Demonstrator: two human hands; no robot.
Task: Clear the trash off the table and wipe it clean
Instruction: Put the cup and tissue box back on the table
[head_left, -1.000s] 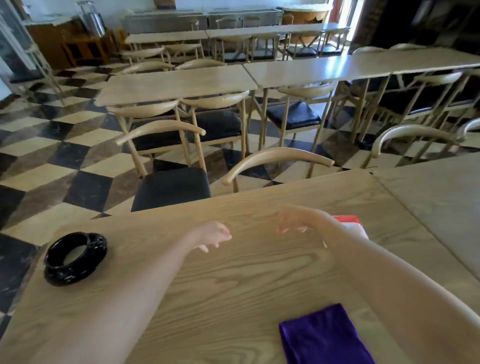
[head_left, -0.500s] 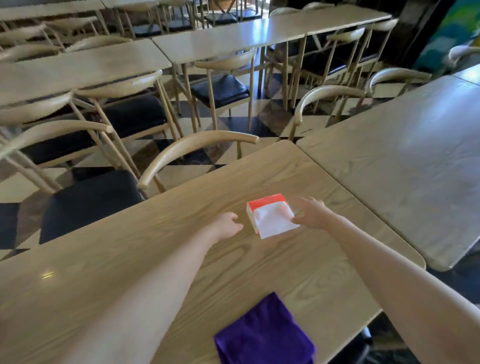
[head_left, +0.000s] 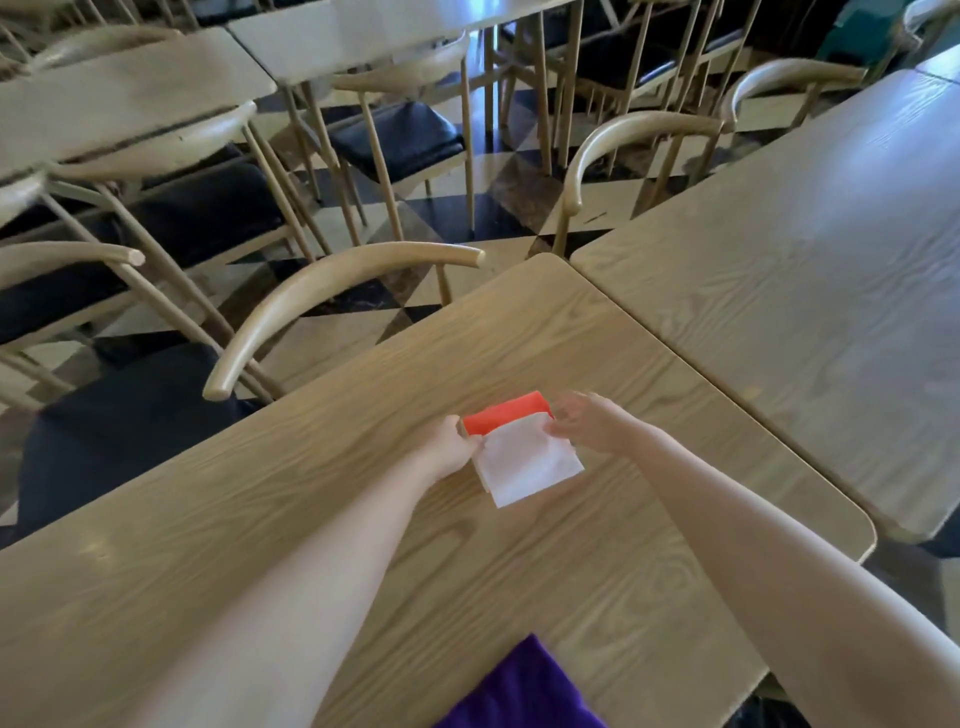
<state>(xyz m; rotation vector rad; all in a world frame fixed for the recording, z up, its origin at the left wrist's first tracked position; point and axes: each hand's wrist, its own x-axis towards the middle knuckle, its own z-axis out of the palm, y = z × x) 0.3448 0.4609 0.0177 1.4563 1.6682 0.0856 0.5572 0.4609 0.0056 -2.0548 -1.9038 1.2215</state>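
Note:
A red and white tissue box (head_left: 522, 452) lies on the wooden table (head_left: 311, 519), near its far right part. My left hand (head_left: 449, 449) grips the box's left side. My right hand (head_left: 587, 423) touches its upper right corner, fingers pinched at the white paper on top. A folded purple cloth (head_left: 519, 691) lies at the near edge of the table, between my two forearms, partly cut off by the frame.
A second wooden table (head_left: 805, 260) butts against mine on the right. Curved-back wooden chairs (head_left: 322, 306) with black seats stand along the far side, with further tables and chairs on the checkered floor (head_left: 509, 208) beyond.
My view swung right and the black ashtray left the frame. Both hands moved in onto the tissue box: the left now grips its side, the right reached its top corner.

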